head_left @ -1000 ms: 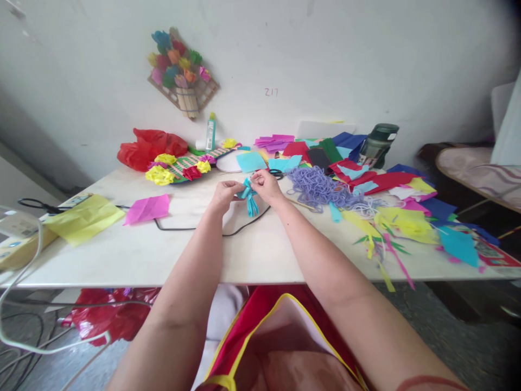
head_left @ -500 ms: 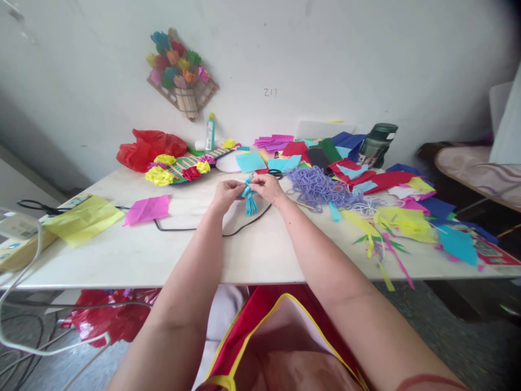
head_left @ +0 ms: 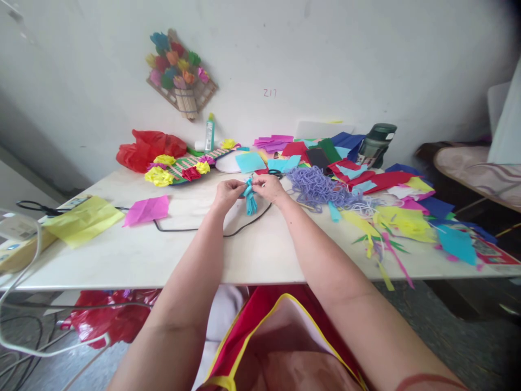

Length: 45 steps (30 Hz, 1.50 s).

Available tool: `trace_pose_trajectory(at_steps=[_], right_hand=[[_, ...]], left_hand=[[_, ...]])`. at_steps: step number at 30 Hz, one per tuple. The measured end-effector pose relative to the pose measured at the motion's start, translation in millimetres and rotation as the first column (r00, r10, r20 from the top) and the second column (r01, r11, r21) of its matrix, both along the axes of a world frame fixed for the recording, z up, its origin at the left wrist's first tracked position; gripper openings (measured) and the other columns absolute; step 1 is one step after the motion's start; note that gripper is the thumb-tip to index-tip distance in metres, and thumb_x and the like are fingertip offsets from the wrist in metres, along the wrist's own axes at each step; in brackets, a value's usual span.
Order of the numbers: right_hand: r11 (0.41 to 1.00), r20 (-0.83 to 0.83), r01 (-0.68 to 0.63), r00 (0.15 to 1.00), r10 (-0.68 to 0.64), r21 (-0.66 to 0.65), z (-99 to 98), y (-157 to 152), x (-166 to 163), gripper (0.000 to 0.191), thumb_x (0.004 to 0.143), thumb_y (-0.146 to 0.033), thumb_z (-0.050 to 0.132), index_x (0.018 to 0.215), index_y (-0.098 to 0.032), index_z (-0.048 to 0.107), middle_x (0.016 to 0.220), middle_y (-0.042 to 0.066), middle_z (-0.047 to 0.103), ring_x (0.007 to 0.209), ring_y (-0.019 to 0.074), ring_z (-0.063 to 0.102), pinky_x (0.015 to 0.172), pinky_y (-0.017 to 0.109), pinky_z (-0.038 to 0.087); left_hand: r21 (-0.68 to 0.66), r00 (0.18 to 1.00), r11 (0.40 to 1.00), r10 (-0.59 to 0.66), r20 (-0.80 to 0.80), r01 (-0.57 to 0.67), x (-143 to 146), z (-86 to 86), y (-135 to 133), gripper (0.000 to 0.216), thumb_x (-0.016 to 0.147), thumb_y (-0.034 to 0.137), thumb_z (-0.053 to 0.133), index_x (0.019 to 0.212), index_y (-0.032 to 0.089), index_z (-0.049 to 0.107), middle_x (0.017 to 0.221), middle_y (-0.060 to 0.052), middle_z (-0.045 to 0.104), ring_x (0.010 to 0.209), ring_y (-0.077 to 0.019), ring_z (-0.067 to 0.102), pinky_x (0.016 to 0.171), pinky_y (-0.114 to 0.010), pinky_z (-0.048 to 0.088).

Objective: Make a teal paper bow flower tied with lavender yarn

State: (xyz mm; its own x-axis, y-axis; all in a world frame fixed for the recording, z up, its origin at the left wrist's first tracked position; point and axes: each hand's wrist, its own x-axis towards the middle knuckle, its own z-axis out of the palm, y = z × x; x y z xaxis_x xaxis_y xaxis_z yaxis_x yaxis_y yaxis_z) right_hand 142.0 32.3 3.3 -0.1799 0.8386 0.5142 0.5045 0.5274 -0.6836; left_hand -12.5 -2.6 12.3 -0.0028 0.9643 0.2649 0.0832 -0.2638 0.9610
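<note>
My left hand [head_left: 227,193] and my right hand [head_left: 268,188] meet over the middle of the white table [head_left: 171,255]. Both pinch the top of a small turquoise folded paper piece [head_left: 249,199], whose cut strips hang down between them. The fingers of both hands are closed on it. A black cable [head_left: 191,228] runs on the table just below the hands.
Pink paper [head_left: 147,209] and yellow paper [head_left: 83,219] lie at the left. Paper flowers [head_left: 159,175], a red bag [head_left: 147,146] and a glue bottle [head_left: 210,132] stand at the back. Purple cord [head_left: 319,187], black scissors [head_left: 277,174], a green jar [head_left: 376,144] and several coloured sheets fill the right.
The hands have stayed in nearly the same place, working the top of the turquoise piece with small finger movements. Nothing else moved.
</note>
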Motion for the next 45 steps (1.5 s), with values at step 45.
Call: trace_pose_trajectory(at_steps=[45], right_hand=[[0.992,-0.238,-0.125,0.964,0.114,-0.035,1.2,-2.0,-2.1,0.012,0.064,-0.017,0.061,0.054,-0.017,0.055,0.07,0.001,0.064,0.07,0.0139,0.059,0.072,0.027,0.045]], left_hand=[[-0.056,0.99,0.995,-0.077,0.118,0.084,-5.5,-3.4,0.7,0.043,0.057,0.046,0.075,0.08,0.016,0.056,0.063,0.002,0.06,0.056,-0.0109,0.059,0.059,-0.027,0.052]])
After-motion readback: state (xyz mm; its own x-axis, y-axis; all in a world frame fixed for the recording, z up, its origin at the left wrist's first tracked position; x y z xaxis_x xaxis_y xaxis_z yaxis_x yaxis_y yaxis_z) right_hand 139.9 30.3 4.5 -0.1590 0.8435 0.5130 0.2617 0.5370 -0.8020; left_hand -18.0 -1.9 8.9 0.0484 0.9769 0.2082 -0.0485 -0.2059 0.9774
